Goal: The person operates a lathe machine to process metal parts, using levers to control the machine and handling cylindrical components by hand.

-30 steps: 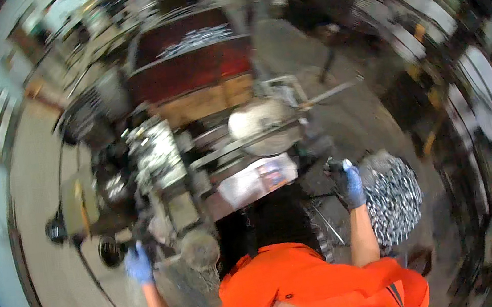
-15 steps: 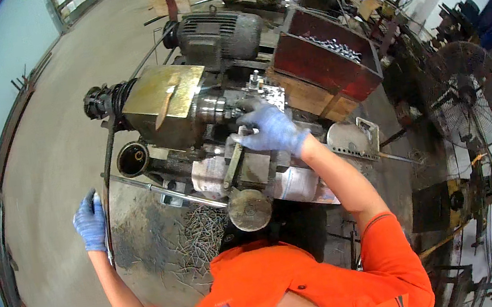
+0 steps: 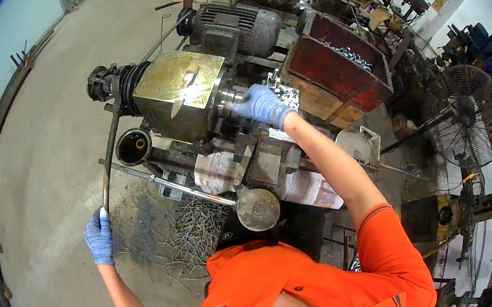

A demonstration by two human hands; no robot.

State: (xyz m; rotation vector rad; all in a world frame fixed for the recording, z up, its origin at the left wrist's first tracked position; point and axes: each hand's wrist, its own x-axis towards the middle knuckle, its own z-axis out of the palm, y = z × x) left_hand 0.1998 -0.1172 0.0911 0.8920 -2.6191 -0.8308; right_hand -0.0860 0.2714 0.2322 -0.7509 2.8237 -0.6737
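Note:
My left hand [image 3: 99,240], in a blue knit glove, is closed around the long dark lever [image 3: 110,148] that runs down the machine's left side. At the centre my right hand [image 3: 266,107], gloved alike, reaches to the shiny metal chuck [image 3: 230,101] of a lathe-like machine. Its fingertips are smeared by motion, and whatever they hold or touch there is hidden. Left of the chuck is the brass-coloured top of the headstock [image 3: 176,69]; a wooden-handled brush [image 3: 177,103], partly lost in glare, lies on it.
Behind the headstock stands an electric motor [image 3: 235,27]. A dark red bin [image 3: 334,70] of small metal parts sits at the right. Below the machine, a pile of thin metal pieces [image 3: 196,225] covers part of the floor. A round-ended arm [image 3: 258,209] juts toward me; a caged fan [image 3: 466,103] is far right.
My left hand has moved from beside the lever to a grip on it. My right hand has shifted up toward the chuck. The whole view has turned slightly.

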